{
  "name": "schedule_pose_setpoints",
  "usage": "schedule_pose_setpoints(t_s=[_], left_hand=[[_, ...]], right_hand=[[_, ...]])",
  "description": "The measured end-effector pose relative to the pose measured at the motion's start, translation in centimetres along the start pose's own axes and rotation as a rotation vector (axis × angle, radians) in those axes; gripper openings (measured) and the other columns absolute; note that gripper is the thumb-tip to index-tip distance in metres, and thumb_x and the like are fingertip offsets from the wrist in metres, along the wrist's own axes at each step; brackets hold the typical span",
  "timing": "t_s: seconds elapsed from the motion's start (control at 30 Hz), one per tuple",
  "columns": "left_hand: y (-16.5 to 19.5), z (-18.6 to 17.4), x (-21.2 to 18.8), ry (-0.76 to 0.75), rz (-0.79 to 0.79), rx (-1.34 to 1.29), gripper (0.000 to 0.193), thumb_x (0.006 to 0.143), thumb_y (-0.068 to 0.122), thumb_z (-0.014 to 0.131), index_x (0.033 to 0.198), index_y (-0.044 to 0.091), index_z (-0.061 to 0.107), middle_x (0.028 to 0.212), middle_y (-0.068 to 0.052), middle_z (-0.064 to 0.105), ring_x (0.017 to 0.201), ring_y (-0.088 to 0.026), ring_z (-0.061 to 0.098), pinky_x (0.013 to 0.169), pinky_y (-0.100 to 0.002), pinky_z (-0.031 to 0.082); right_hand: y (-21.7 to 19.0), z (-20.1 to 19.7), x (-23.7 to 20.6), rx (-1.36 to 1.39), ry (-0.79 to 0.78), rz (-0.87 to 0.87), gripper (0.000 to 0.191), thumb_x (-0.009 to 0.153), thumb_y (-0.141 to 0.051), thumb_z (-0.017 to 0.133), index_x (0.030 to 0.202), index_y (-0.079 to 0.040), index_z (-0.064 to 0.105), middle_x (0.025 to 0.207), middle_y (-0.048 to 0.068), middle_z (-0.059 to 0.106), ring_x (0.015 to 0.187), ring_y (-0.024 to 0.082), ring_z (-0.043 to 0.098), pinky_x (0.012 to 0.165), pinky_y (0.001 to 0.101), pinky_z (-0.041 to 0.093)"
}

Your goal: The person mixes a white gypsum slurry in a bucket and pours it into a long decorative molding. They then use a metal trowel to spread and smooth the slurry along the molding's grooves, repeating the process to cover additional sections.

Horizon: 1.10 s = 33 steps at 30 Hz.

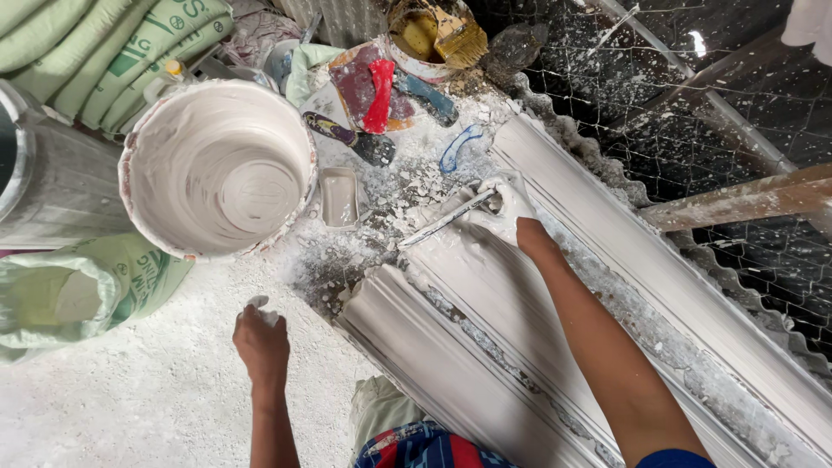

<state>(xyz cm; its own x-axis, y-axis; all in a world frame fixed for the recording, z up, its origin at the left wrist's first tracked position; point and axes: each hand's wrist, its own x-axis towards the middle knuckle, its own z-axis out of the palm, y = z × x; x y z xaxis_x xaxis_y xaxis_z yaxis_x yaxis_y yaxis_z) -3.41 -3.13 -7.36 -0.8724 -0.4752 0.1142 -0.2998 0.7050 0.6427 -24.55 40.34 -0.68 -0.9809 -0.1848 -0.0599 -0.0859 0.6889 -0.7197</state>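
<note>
The right hand (505, 206), coated in white plaster, is clamped on a long flat blade (446, 220) whose tip points left and slightly near; it lies across the far end of a wet plaster moulding (485, 295) that runs from the middle of the scene toward the near right. A second ridged moulding (416, 347) lies just beside it on the left, its far end stopping short near the middle of the floor, and a third long moulding (641, 269) runs along the right side, edged by corrugated sheet and wire mesh (737, 147) beyond. The left hand (260, 342) hovers over the powder-covered floor (130, 399), its grip closed on a small white lump (258, 302) at the fingertips. Far left of the blade stands a large plaster-smeared bucket (217, 165), its rim close to a small rectangular tub (339, 197). Past the blade's tip lie scrapers and a red-handled tool (380, 91), with a pot holding a brush (433, 35) at the far edge. Green sacks (104, 61) fill the far left corner, another sack (78, 295) lies open at the left, and a metal drum (43, 173) stands between them. The widest open ground is the dusty floor at the near left, around the left hand; the strip between bucket and mouldings is narrow and littered with crumbs.
</note>
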Motion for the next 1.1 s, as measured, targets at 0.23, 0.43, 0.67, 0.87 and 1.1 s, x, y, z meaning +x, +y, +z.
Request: schedule_pose_setpoints(t_s=[0.23,0.43,0.67,0.87,1.1], left_hand=[[-3.1,0.8,-0.7,0.060,0.079,0.010,0.044,0.083,-0.010,0.073,0.126,-0.007,0.064,0.098,-0.025,0.068,0.097,-0.038,0.065,0.083,-0.046,0.055],[-3.0,2.9,0.6,-0.035,0.115,0.059,0.082,0.077,-0.009,0.073,0.154,-0.015,0.045,0.129,-0.051,0.042,0.110,-0.062,0.055,0.092,-0.056,0.051],[-1.5,2.3,1.3,-0.155,-0.177,0.044,0.060,0.087,-0.004,0.067,0.145,0.001,0.051,0.134,-0.036,0.044,0.123,-0.053,0.054,0.107,-0.055,0.047],[0.3,1.0,1.5,-0.202,-0.025,-0.061,0.063,0.083,-0.004,0.066,0.143,-0.008,0.048,0.130,-0.038,0.047,0.120,-0.053,0.053,0.103,-0.055,0.048],[8.2,0.3,-0.3,-0.401,-0.017,-0.154,0.042,0.101,0.012,0.060,0.139,-0.001,0.051,0.128,-0.027,0.062,0.109,-0.036,0.070,0.095,-0.043,0.063]], right_hand=[[-0.8,0.7,-0.2,0.044,-0.061,0.066,0.056,0.072,-0.037,0.093,0.111,-0.015,0.060,0.131,0.004,0.052,0.101,0.019,0.060,0.089,0.0354,0.056],[-1.1,1.1,-0.7,-0.024,-0.032,0.075,0.056,0.066,-0.035,0.097,0.106,-0.015,0.063,0.125,0.008,0.044,0.098,0.022,0.060,0.087,0.0353,0.057],[-2.1,0.4,-1.2,0.020,-0.029,0.108,0.054,0.068,-0.035,0.094,0.107,-0.015,0.062,0.128,0.005,0.044,0.104,0.020,0.061,0.088,0.0352,0.057],[-2.4,0.3,-1.1,0.026,-0.044,0.069,0.051,0.070,-0.033,0.094,0.106,-0.014,0.062,0.127,0.007,0.041,0.110,0.022,0.058,0.093,0.0358,0.057],[-2.8,0.1,-1.0,-0.090,-0.103,0.083,0.055,0.069,-0.040,0.094,0.108,-0.014,0.064,0.129,0.008,0.040,0.108,0.025,0.057,0.092,0.0388,0.056]])
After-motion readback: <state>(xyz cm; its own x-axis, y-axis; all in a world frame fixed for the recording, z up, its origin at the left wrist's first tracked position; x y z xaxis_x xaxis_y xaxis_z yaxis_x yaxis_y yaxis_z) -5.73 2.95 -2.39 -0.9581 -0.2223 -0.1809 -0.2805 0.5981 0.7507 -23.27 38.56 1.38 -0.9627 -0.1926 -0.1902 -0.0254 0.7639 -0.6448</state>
